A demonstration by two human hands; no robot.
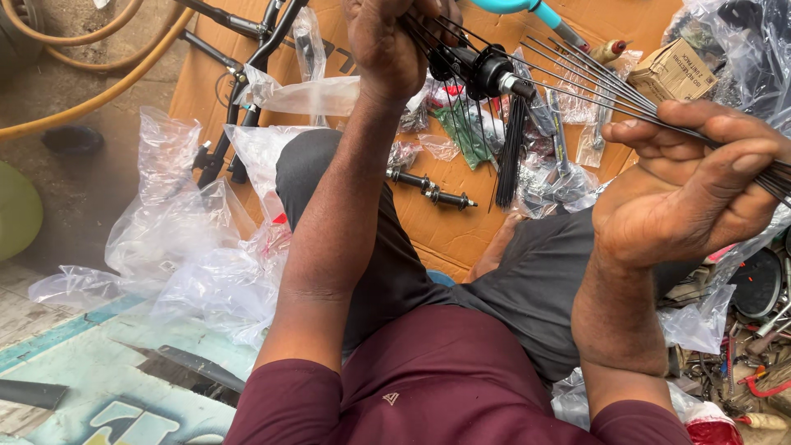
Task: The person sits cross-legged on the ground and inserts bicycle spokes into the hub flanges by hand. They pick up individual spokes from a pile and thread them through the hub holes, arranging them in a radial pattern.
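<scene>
My left hand (387,45) is raised at the top centre, gripping a black wheel hub (482,72) by the spokes on its near side. Thin black spokes (593,92) fan out from the hub to the right. My right hand (688,185) is closed around the far ends of those spokes, pinching them between thumb and fingers. Hub and spokes hang above my lap, over a sheet of brown cardboard (445,231).
On the cardboard lie a bundle of black spokes (511,152), a metal axle (432,189), small plastic bags of parts (465,132) and a black bicycle frame (247,74). Crumpled clear plastic (198,255) lies left. Tools (758,363) are piled at right. A yellow hose (99,91) runs at top left.
</scene>
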